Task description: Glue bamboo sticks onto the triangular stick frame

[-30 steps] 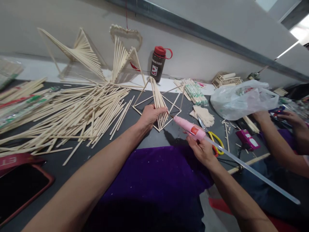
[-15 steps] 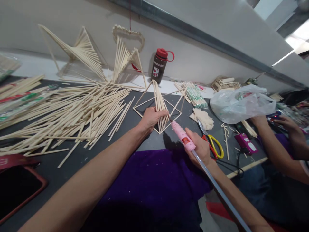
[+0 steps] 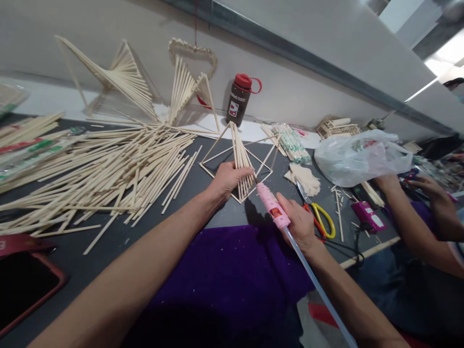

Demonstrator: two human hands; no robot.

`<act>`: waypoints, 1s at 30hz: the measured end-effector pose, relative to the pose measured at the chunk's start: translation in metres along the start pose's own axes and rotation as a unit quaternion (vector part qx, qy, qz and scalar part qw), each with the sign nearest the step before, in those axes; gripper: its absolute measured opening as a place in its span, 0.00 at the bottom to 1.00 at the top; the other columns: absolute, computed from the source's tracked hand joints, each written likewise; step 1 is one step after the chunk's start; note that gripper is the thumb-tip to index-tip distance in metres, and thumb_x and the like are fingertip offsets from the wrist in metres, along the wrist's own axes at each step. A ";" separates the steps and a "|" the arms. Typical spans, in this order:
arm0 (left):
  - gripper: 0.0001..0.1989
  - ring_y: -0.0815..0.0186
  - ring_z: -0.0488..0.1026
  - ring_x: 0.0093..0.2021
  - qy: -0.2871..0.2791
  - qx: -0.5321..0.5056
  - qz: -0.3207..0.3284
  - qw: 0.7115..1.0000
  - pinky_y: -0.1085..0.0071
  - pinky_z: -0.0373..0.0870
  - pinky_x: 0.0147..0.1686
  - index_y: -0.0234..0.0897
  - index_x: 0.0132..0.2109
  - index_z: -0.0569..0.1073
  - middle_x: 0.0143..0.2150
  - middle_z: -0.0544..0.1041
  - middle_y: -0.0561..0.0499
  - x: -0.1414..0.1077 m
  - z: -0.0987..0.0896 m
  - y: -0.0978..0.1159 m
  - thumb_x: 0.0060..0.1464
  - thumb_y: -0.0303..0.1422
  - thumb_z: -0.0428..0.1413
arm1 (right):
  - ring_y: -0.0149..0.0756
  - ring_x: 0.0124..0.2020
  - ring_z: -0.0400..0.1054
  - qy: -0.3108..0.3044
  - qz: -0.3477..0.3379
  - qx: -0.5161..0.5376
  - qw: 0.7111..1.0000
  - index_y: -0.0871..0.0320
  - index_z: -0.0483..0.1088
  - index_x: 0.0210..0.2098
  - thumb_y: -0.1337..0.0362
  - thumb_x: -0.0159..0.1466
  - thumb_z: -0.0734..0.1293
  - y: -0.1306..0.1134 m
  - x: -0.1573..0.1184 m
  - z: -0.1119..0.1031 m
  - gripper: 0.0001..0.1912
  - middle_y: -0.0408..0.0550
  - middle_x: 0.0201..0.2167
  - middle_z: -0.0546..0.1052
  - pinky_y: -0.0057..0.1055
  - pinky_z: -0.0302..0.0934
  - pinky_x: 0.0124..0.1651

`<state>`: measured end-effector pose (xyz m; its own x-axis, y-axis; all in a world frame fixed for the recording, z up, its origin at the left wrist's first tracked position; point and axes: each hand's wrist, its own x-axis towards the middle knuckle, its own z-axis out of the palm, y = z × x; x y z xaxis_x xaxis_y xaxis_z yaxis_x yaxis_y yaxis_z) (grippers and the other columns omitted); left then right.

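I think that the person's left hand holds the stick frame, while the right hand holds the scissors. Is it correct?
Not quite: in the head view, the right hand holds a pink glue gun; the scissors lie on the table. The left hand does hold the stick frame.

The stick frame (image 3: 239,151) looks made of matt wood. The glue gun (image 3: 270,202) seems of smooth pink plastic; its glue stick (image 3: 311,273) is smooth and translucent. The plastic bag (image 3: 357,162) is thin and glossy. The scissors (image 3: 306,198) have metal blades. The purple cloth (image 3: 232,261) looks matt.
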<state>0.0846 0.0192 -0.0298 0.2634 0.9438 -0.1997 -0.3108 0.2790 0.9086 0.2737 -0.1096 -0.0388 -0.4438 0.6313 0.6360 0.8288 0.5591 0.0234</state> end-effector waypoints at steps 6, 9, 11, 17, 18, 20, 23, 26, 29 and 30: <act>0.08 0.65 0.73 0.22 0.002 0.003 -0.008 1.000 0.71 0.68 0.23 0.30 0.30 0.74 0.24 0.76 0.47 -0.001 0.002 0.003 0.39 0.27 0.63 | 0.39 0.33 0.69 -0.003 0.001 0.004 1.000 0.62 0.52 0.66 0.64 0.67 0.60 0.000 -0.001 0.001 0.29 0.56 0.37 0.75 0.33 0.63 0.35; 0.07 0.65 0.73 0.22 0.002 0.003 -0.009 1.000 0.70 0.69 0.23 0.29 0.29 0.74 0.23 0.76 0.47 -0.001 0.002 0.003 0.39 0.27 0.63 | 0.40 0.33 0.69 -0.006 0.006 0.001 1.000 0.62 0.53 0.65 0.63 0.67 0.60 0.000 -0.001 0.001 0.29 0.57 0.37 0.75 0.34 0.63 0.34; 0.08 0.65 0.73 0.22 0.003 0.000 -0.009 1.000 0.70 0.69 0.24 0.30 0.29 0.74 0.23 0.76 0.47 -0.001 0.002 0.003 0.39 0.28 0.63 | 0.40 0.33 0.69 -0.007 0.007 0.003 1.000 0.62 0.53 0.65 0.63 0.67 0.60 0.000 -0.001 0.001 0.29 0.57 0.37 0.75 0.34 0.63 0.34; 0.08 0.66 0.72 0.22 0.007 0.009 -0.008 1.000 0.71 0.69 0.23 0.29 0.29 0.75 0.24 0.76 0.47 0.000 0.001 0.002 0.39 0.28 0.63 | 0.39 0.33 0.69 -0.009 0.007 0.004 1.000 0.62 0.53 0.65 0.63 0.67 0.60 0.000 -0.002 0.000 0.28 0.56 0.36 0.75 0.33 0.63 0.34; 0.08 0.66 0.72 0.21 0.008 0.008 -0.010 1.000 0.71 0.68 0.23 0.29 0.29 0.75 0.24 0.76 0.47 0.000 0.001 0.002 0.38 0.28 0.63 | 0.39 0.32 0.69 -0.009 0.007 0.003 1.000 0.63 0.53 0.65 0.62 0.67 0.59 0.001 -0.002 0.000 0.28 0.56 0.36 0.75 0.33 0.63 0.34; 0.08 0.67 0.72 0.21 0.007 0.006 -0.011 1.000 0.71 0.68 0.23 0.29 0.29 0.74 0.23 0.76 0.47 -0.001 0.001 0.002 0.38 0.28 0.64 | 0.39 0.33 0.69 -0.002 0.007 0.003 1.000 0.63 0.54 0.65 0.62 0.67 0.59 0.001 -0.003 0.000 0.28 0.57 0.37 0.75 0.33 0.62 0.34; 0.08 0.67 0.72 0.21 0.006 0.004 -0.009 1.000 0.72 0.68 0.23 0.29 0.28 0.74 0.23 0.75 0.48 -0.001 0.001 0.003 0.38 0.28 0.64 | 0.40 0.34 0.69 0.011 0.004 0.011 1.000 0.63 0.54 0.65 0.62 0.68 0.58 0.000 -0.004 0.000 0.28 0.58 0.39 0.75 0.33 0.63 0.34; 0.08 0.67 0.72 0.22 0.006 0.004 -0.007 1.000 0.71 0.69 0.24 0.29 0.29 0.74 0.23 0.75 0.48 -0.001 0.001 0.003 0.38 0.28 0.63 | 0.40 0.35 0.69 0.004 0.004 0.022 1.000 0.63 0.54 0.65 0.62 0.68 0.58 0.000 -0.003 0.001 0.28 0.58 0.39 0.75 0.34 0.63 0.36; 0.08 0.67 0.72 0.22 0.006 0.005 -0.009 1.000 0.71 0.69 0.24 0.29 0.29 0.74 0.24 0.76 0.48 -0.001 0.001 0.003 0.39 0.28 0.63 | 0.41 0.35 0.69 -0.002 0.009 0.019 1.000 0.63 0.54 0.65 0.62 0.67 0.59 0.000 -0.003 0.002 0.28 0.59 0.40 0.75 0.35 0.63 0.36; 0.08 0.67 0.72 0.22 0.006 0.004 -0.010 1.000 0.71 0.69 0.24 0.29 0.29 0.74 0.24 0.76 0.48 -0.001 0.001 0.003 0.39 0.28 0.63 | 0.41 0.35 0.69 -0.003 0.011 0.015 1.000 0.63 0.54 0.65 0.62 0.67 0.59 0.000 -0.003 0.003 0.28 0.59 0.39 0.75 0.35 0.63 0.36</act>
<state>0.0845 0.0187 -0.0265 0.2594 0.9398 -0.2226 -0.2974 0.2970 0.9074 0.2744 -0.1099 -0.0426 -0.4276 0.6471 0.6312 0.8277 0.5610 -0.0144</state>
